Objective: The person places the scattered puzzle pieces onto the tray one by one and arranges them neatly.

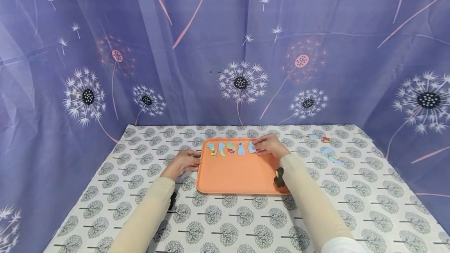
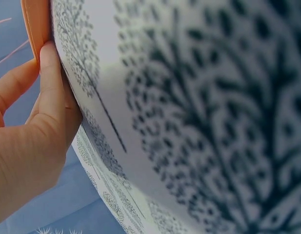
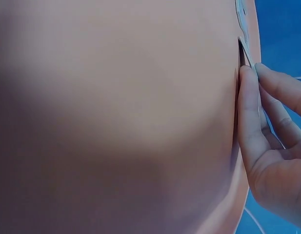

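Note:
An orange tray [image 1: 239, 177] lies on the table. At its left edge, my left hand [image 1: 182, 163] pinches the rim between thumb and fingers, seen close up in the left wrist view on the tray's edge [image 2: 37, 24]. Over the tray's far right part, my right hand [image 1: 270, 146] pinches a light-blue puzzle piece [image 1: 251, 147]. The right wrist view shows this thin piece [image 3: 246, 52] tilted between thumb and fingertips, close to the tray surface. To its left, several printed puzzle pieces [image 1: 231, 147] stand in a row along the tray's far side.
More puzzle pieces [image 1: 327, 152] lie loose on the tablecloth [image 1: 225, 233], right of the tray, some near a red one [image 1: 325, 139]. A purple curtain with dandelion prints [image 1: 197, 69] hangs behind the table. A dark strap piece [image 1: 279, 177] sits at my right wrist.

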Demonstrator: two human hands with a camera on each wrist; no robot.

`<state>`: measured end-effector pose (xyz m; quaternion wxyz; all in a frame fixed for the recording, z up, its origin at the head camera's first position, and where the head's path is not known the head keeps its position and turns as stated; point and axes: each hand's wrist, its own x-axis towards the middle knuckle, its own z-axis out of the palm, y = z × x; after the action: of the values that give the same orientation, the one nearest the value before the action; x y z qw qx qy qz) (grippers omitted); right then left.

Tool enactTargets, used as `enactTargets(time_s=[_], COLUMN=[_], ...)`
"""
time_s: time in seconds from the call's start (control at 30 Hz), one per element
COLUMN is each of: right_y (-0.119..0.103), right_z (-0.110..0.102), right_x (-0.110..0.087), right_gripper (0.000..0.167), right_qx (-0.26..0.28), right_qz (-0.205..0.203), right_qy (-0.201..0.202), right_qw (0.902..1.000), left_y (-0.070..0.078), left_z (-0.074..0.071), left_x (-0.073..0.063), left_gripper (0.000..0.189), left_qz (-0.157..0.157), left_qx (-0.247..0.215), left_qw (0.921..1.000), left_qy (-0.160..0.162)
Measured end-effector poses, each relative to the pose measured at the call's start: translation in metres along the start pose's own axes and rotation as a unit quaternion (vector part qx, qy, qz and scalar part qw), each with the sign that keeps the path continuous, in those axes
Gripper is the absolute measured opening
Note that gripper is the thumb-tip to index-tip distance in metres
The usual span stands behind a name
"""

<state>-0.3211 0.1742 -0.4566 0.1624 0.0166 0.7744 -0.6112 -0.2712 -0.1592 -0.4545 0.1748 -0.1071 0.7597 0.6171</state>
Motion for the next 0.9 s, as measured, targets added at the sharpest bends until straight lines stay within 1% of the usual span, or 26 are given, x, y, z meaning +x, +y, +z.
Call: enactTargets(time_s=[0.13,0.33,0.43,0.73,0.9], right_y=[-0.0011,-0.0034,-0.0028,0.0002,-0.0003], right_z=[0.0013,0.0051,0.0063,0.0069,0.0066], right_x=[0.0,-0.0021,-0.002,0.0017,0.001], right_gripper=[0.031,0.031,0.03,0.027,0.024], right_qx=[-0.004,-0.015,-0.021,-0.054,-0.053], right_qz=[-0.002,-0.011,-0.009,-0.019,-0.018], right_qy=[0.005,0.006,0.014,0.031,0.033], right_qw=[1.0,0.9998,0.9996,0.9979,0.9979], left_y=[0.0005,-0.0001,-0.0011,0.0,0.001], left_z=[0.0002,0.0005,0.0003,0.0006,0.0007], left_x=[0.0007,0.0002,0.0,-0.0011,-0.0019], left_gripper=[0.042,0.042,0.042,0.042,0.041], left_qz=[0.001,-0.006,-0.006,-0.005,-0.004], left_qx=[-0.001,0.004,0.004,0.002,0.006], left_qw=[1.0,1.0,1.0,1.0,1.0], left_qy=[0.0,0.003,0.001,-0.002,0.0])
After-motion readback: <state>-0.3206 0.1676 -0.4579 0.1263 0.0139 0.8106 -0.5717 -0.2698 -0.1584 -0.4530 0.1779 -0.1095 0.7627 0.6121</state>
